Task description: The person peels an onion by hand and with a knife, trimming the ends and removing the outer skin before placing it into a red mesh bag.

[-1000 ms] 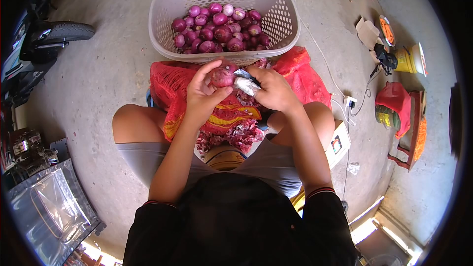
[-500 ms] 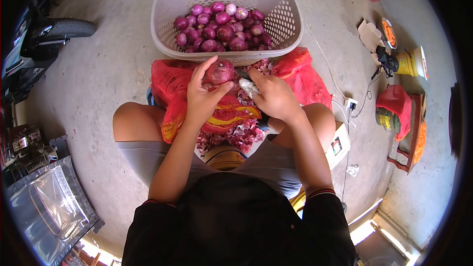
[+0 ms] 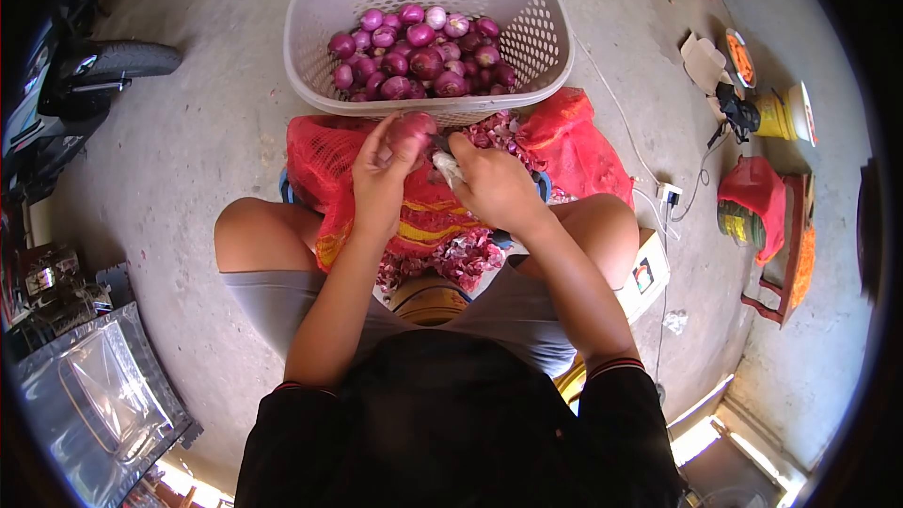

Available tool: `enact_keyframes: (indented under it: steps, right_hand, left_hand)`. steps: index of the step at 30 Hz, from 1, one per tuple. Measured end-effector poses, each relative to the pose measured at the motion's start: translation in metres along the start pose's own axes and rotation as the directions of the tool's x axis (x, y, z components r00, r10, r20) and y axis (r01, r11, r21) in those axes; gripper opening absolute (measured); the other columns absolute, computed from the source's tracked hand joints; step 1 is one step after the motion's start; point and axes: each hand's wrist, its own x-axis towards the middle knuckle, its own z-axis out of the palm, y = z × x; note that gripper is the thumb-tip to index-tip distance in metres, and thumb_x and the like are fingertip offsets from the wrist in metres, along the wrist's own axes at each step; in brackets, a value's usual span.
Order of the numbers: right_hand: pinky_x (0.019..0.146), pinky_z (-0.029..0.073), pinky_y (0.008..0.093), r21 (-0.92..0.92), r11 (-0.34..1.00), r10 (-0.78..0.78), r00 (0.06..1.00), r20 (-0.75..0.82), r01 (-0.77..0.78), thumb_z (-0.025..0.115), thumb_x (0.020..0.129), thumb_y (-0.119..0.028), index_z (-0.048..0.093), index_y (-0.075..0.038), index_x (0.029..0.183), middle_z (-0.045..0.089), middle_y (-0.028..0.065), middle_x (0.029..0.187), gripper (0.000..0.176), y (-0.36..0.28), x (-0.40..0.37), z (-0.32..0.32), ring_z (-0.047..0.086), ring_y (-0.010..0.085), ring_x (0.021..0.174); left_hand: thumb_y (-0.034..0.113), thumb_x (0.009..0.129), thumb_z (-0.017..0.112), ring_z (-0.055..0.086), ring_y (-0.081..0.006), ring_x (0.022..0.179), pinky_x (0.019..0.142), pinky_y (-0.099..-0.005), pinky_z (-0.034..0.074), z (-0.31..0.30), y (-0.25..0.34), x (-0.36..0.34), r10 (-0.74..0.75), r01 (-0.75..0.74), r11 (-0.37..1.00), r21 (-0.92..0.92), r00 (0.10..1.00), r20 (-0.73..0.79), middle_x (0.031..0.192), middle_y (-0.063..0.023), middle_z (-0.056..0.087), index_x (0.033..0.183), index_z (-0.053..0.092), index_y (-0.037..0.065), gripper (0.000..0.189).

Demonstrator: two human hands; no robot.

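Observation:
A red onion [image 3: 412,130] sits in the fingers of my left hand [image 3: 379,186], close in front of the basket's near rim. My right hand [image 3: 500,184] is closed around a small knife [image 3: 448,167] with a white-wrapped handle; its short dark blade is right beside the onion's right side. Below both hands lies a red mesh sack [image 3: 329,155] with yellow bands, spread over and between my legs. Purple onion skins [image 3: 463,263] are heaped between my feet, and more lie by the basket.
A grey plastic basket [image 3: 310,71] of several peeled red onions stands directly ahead. To the left are a motorcycle wheel [image 3: 132,58] and a metal panel [image 3: 103,395]. A power strip [image 3: 669,195] with cables, a yellow bucket [image 3: 776,119] and a small wooden stool [image 3: 773,301] are at right.
Both hands have shifted slightly left, carrying the onion and the knife. The onion has turned in my left hand, with the thumb now across its front. The blade has come closer to it.

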Motion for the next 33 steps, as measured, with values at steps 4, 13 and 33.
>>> enact_keyframes:
  steps: [4,13,33]
  right_hand:
    - [0.055,0.049,0.0471,-0.061,0.998,-0.028,0.999,0.031,0.029,0.056,0.085,-0.02,0.047,-0.001,0.095,0.061,0.0187,0.066,0.024,0.0,-0.001,0.019,0.063,0.0366,0.064]
    - [0.063,0.047,0.0499,0.025,1.0,0.011,1.0,0.018,-0.011,0.056,0.08,-0.015,0.048,-0.004,0.095,0.06,0.0217,0.071,0.02,0.02,0.003,-0.005,0.062,0.039,0.072]
    - [0.069,0.046,0.0379,0.296,0.954,0.01,0.995,0.103,-0.04,0.058,0.083,-0.017,0.059,-0.002,0.104,0.062,0.0179,0.084,0.026,0.036,0.007,-0.021,0.06,0.0284,0.074]
  left_hand:
    - [0.038,0.092,0.055,0.059,-0.0139,0.092,0.081,-0.0283,0.049,-0.006,0.003,0.003,-0.153,0.158,0.973,-0.171,0.987,0.037,0.11,-0.0054,0.061,0.118,0.053,0.007,0.041]
    - [0.042,0.091,0.054,0.058,-0.013,0.094,0.083,-0.0283,0.046,-0.007,0.015,0.001,-0.178,0.179,0.973,-0.145,0.984,0.021,0.111,-0.0032,0.06,0.12,0.051,0.011,0.043]
    - [-0.001,0.081,0.063,0.051,-0.0134,0.109,0.094,-0.0283,0.041,0.004,0.02,-0.008,-0.052,0.059,0.998,-0.009,0.938,0.342,0.123,-0.0054,0.052,0.139,0.037,0.005,0.064]
